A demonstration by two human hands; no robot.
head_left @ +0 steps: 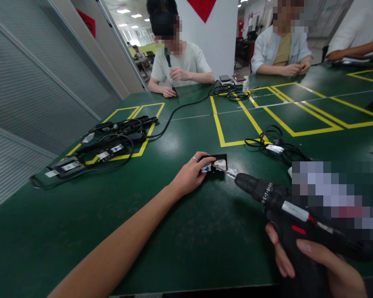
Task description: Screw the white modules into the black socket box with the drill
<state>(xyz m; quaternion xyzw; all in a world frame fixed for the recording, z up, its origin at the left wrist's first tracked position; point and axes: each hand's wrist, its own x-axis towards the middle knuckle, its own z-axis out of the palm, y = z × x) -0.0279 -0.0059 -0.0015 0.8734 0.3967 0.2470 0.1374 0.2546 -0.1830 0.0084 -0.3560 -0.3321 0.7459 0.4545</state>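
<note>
My left hand [192,174] is closed on a small black box-shaped part [221,158] with white labels, holding it on the green table. My right hand [323,260] is wrapped round the grip of a black cordless drill [276,198] at the lower right. The drill points left, and its thin bit reaches the labelled side of the black part. Whether the tip touches a screw there is too small to make out. Part of the drill's far side is covered by a blurred patch.
Several black adapter-like units with cables [112,142] lie at the left inside yellow tape. A coiled black cable [272,142] with a white label lies beyond the drill. Across the table, a person [180,62] holds a screwdriver [168,60]; other people sit at the right.
</note>
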